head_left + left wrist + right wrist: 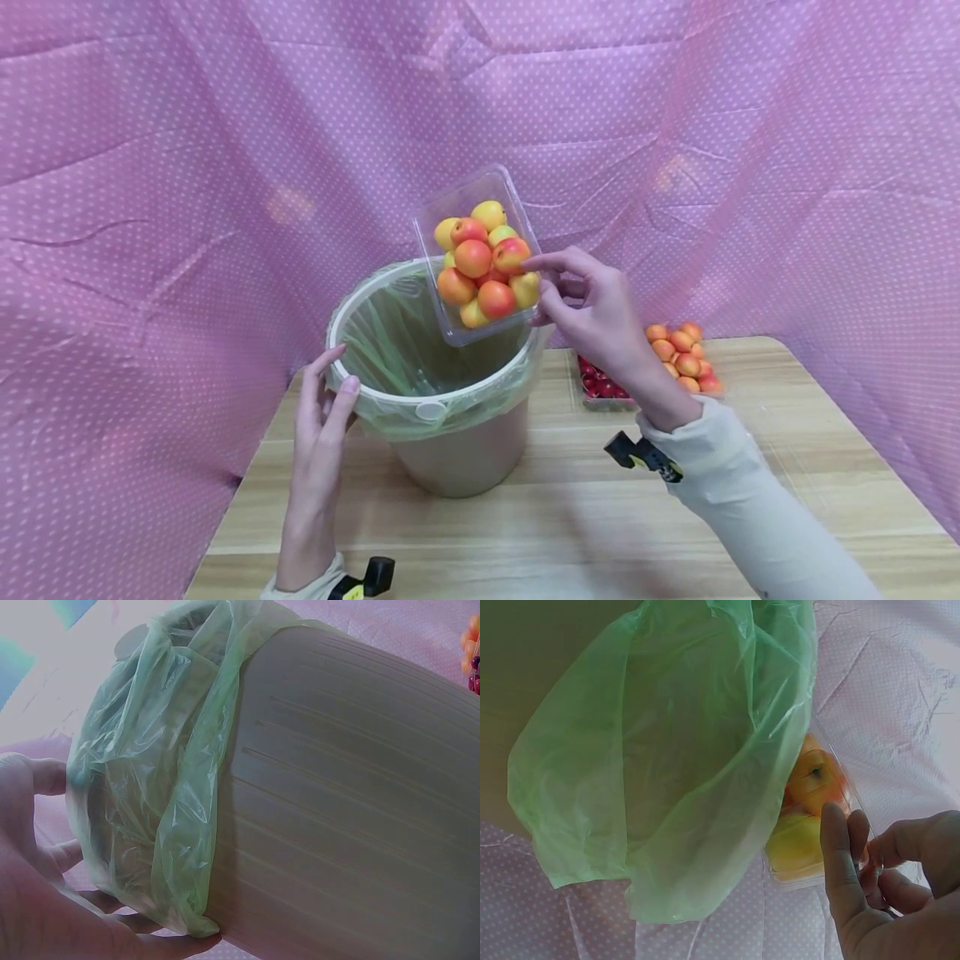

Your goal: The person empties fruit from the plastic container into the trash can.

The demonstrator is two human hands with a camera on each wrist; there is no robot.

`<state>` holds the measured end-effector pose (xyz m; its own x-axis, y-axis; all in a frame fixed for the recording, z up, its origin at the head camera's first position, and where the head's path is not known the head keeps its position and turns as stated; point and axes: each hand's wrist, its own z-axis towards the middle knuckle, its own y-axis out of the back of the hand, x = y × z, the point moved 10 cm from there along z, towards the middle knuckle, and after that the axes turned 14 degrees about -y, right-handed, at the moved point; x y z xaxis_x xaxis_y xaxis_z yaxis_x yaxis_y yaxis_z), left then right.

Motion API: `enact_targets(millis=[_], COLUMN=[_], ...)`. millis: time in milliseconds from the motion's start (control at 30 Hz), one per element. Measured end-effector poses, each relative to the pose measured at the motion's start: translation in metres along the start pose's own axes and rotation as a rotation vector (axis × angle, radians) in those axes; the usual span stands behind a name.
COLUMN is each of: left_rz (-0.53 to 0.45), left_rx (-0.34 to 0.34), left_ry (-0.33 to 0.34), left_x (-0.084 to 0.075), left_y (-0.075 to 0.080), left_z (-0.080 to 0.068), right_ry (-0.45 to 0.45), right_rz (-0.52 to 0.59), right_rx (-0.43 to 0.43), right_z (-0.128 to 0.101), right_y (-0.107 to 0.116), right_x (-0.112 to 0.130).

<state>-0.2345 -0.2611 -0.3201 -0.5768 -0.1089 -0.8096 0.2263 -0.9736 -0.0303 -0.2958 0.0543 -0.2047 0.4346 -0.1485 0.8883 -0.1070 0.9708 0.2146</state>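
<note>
At a wooden table [540, 533] amid pink cloth [225, 125], the right hand [592, 310] pinches a fruit box [467, 197], left hand [321, 425] spread against a bin [465, 454].

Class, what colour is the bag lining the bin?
The bag is translucent pale green, clearest in the right wrist view.

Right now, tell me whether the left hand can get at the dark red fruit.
Probably not: the left hand holds the bin, which stands between it and the dark red fruit. It would likely need to let go and reach round.
</note>
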Motion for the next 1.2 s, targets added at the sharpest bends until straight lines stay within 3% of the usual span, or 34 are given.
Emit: enact_targets(millis=[267, 1200], left_rz=[0.022, 0.017], left_rx=[-0.008, -0.017], left_ry=[0.021, 0.020], left_x=[0.002, 0.002], left_y=[0.001, 0.002], left_z=[-0.001, 0.001], right_ry=[-0.009, 0.170], right_rz=[-0.076, -0.235], right_rx=[-0.026, -0.109], right_z=[0.001, -0.001], right_y=[-0.004, -0.015], right_x=[-0.004, 0.007])
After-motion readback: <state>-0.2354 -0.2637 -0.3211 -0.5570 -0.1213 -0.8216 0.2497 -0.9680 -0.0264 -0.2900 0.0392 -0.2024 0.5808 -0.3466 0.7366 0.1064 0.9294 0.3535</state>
